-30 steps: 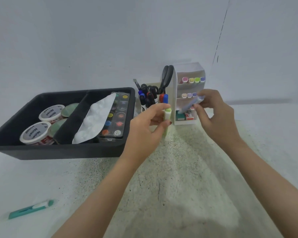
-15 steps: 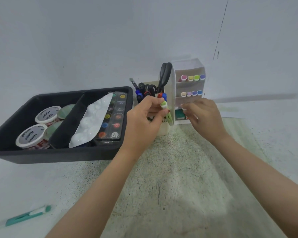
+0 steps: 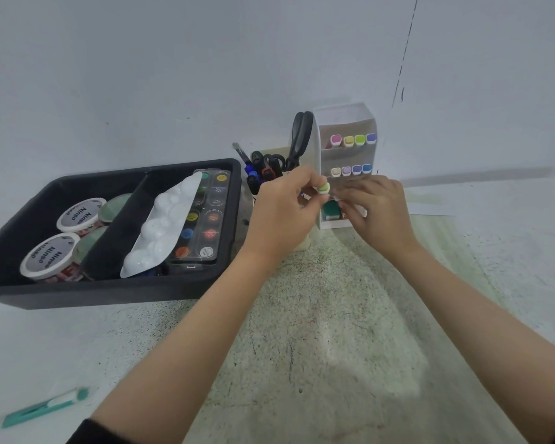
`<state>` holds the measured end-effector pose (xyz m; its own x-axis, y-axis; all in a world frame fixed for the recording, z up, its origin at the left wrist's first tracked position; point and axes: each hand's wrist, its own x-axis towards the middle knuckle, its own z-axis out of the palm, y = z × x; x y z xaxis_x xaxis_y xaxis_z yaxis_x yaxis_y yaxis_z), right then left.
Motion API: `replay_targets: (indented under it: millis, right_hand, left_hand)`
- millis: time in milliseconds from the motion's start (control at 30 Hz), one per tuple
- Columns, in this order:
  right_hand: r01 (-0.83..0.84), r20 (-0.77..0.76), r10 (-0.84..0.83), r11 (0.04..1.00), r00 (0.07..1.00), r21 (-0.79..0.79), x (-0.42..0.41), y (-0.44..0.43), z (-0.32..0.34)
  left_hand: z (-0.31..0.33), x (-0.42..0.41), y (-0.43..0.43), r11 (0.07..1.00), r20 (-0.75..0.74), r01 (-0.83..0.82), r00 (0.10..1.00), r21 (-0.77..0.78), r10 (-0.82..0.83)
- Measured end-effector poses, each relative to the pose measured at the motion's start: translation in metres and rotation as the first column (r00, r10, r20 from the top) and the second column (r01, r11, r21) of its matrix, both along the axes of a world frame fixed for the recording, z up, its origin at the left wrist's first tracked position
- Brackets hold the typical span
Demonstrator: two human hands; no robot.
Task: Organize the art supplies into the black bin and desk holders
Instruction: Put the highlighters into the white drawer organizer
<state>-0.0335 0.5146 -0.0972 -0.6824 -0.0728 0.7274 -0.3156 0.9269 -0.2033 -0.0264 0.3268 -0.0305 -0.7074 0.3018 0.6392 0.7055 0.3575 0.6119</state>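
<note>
Head view: shelving markers at white tiered holder point(image 3: 318, 161), centre right of frame.
Pinched near cap in left grip point(image 3: 289, 213): green-capped marker point(image 3: 324, 188), just beside holder's lower shelf. Right grip point(image 3: 378, 213) curled at same shelf; cannot tell whether pinching anything. Risk, as judged: crowding one slot, tipping light holder or dropping marker onto surface point(image 3: 318, 315). Teal pen point(image 3: 45, 408) uncollected, lower left.

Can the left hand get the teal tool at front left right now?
Probably not yet: the left hand pinches a green-capped marker, though nothing blocks the teal tool.
</note>
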Motion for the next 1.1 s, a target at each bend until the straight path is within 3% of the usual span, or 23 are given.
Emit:
replay_targets:
  millis: [167, 367, 633, 867, 1100]
  right_hand:
    - [-0.035, 0.079, 0.039, 0.998, 0.996, -0.049, 0.004, 0.003, -0.005]
    - [-0.025, 0.131, 0.05, 0.982, 0.99, -0.185, 0.008, 0.0, -0.005]
    - [0.06, -0.07, -0.072, 0.984, 0.995, -0.167, 0.012, 0.004, -0.01]
    - [0.099, 0.011, -0.1, 0.962, 0.995, -0.254, 0.011, 0.008, -0.017]
    - [-0.008, 0.046, 0.029, 0.92, 0.999, -0.392, 0.014, 0.001, -0.009]
  left_hand:
    - [-0.009, -0.012, 0.009, 0.989, -0.063, -0.014, 0.998, -0.147, 0.005]
    - [-0.016, -0.022, 0.02, 0.905, -0.192, -0.184, 0.974, -0.384, 0.117]
    - [-0.012, -0.036, 0.037, 0.721, -0.378, -0.406, 0.901, -0.561, 0.214]
    - [-0.006, -0.035, 0.049, 0.677, -0.233, -0.332, 0.943, -0.657, 0.237]
    - [0.001, -0.032, 0.053, 0.66, -0.159, -0.3, 0.951, -0.689, 0.267]
